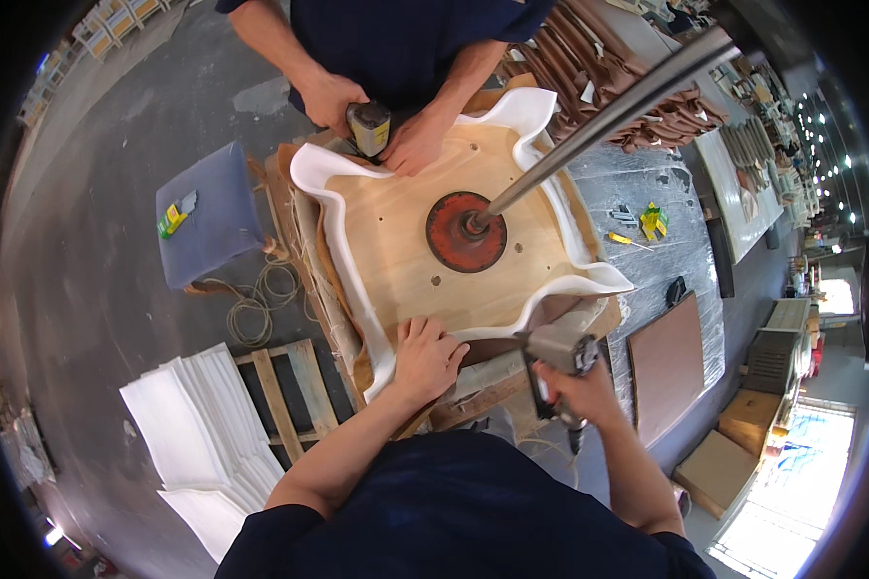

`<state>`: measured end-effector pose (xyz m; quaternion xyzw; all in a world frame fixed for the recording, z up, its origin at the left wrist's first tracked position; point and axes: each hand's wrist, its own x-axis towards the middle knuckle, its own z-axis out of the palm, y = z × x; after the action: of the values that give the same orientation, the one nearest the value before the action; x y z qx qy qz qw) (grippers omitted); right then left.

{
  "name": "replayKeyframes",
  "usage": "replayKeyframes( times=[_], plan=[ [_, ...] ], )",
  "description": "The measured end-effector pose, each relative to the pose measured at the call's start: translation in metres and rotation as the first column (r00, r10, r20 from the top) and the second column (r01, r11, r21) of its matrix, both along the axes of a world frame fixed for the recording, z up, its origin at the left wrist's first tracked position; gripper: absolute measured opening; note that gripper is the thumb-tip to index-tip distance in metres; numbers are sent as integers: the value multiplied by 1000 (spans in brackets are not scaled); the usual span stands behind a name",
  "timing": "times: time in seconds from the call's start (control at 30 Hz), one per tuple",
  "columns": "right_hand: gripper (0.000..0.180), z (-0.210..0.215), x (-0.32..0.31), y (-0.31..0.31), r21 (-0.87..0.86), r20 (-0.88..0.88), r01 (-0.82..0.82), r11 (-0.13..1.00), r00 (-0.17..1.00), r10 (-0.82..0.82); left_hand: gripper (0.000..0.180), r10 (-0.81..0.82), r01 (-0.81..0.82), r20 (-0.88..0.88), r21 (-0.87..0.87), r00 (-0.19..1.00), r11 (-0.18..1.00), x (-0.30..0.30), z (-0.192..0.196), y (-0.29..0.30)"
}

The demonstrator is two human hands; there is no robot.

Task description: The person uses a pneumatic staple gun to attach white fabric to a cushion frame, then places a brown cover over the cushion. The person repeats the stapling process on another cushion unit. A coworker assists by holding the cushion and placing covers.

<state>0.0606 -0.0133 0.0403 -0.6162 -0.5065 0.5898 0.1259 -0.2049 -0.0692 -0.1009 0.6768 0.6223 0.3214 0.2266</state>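
Note:
A square wooden panel [377, 256] lies before me, ringed by upturned white padding [343, 236] and brown covering at its edges. A red round plate [444, 241] with a metal rod presses on its middle. My left hand [425, 365] rests on the panel's near edge, fingers spread over the padding and wood; what lies beneath the palm is hidden. My right hand [579, 386] grips a staple gun [562, 349] by its handle, just off the near right corner. Across the panel, a co-worker's hand holds another staple gun [368, 127] at the far edge, their other hand [417, 145] pressing beside it.
The metal rod [608, 121] slants in from upper right. A blue-grey padded seat [208, 217] carries a green-yellow box. White sheets [198, 420] are stacked by a wooden pallet [304, 386]. On the right, a plastic-covered table [637, 183] holds a screwdriver [630, 240] and a brown panel [666, 367].

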Motion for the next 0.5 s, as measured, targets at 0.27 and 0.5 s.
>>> replayKeyframes(
  times=[0.27, 0.5],
  plan=[
    [26, -28, -53, -22, -119, 84, -19, 993, 996, 30, 24, 55, -54, 58, -29, 997, 998, 2, -1, 6],
    [27, -32, -74, -15, -139, 186, 1, 990, 982, 25, 23, 83, -78, 52, -89, 995, 993, 4, -4, 8]
  ],
)
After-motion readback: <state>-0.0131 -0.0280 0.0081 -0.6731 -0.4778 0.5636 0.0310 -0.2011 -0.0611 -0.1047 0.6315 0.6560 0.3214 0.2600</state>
